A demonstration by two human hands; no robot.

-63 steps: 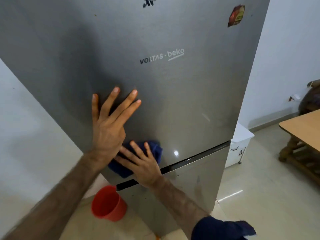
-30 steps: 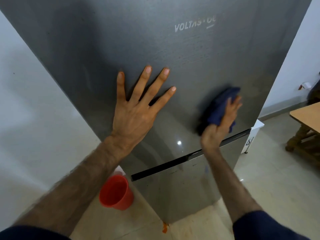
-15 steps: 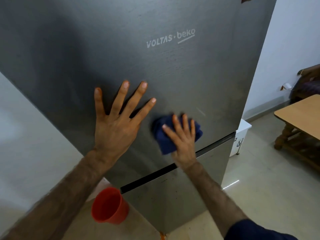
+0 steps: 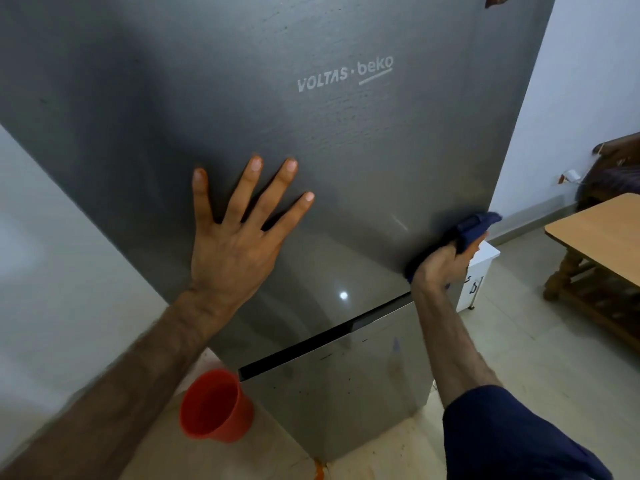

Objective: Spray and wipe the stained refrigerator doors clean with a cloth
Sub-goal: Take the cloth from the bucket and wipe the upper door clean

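A grey steel refrigerator fills the view, its upper door [image 4: 346, 140] marked VOLTAS beko and its lower door [image 4: 346, 386] under a dark handle gap. My left hand [image 4: 239, 233] presses flat on the upper door with fingers spread. My right hand [image 4: 440, 265] grips a dark blue cloth [image 4: 476, 225] at the upper door's lower right edge, the cloth against the door's corner. The lower door carries small dark marks and smudges. No spray bottle is in view.
A red plastic cup [image 4: 214, 407] stands on the floor at the fridge's lower left. A white low cabinet [image 4: 479, 271] sits behind the fridge's right side. A wooden table [image 4: 595, 237] stands at right on the tiled floor. White walls flank both sides.
My right hand has swept the cloth from the door's middle, beside my left hand, out to the right edge. My left hand has stayed pressed flat on the door.
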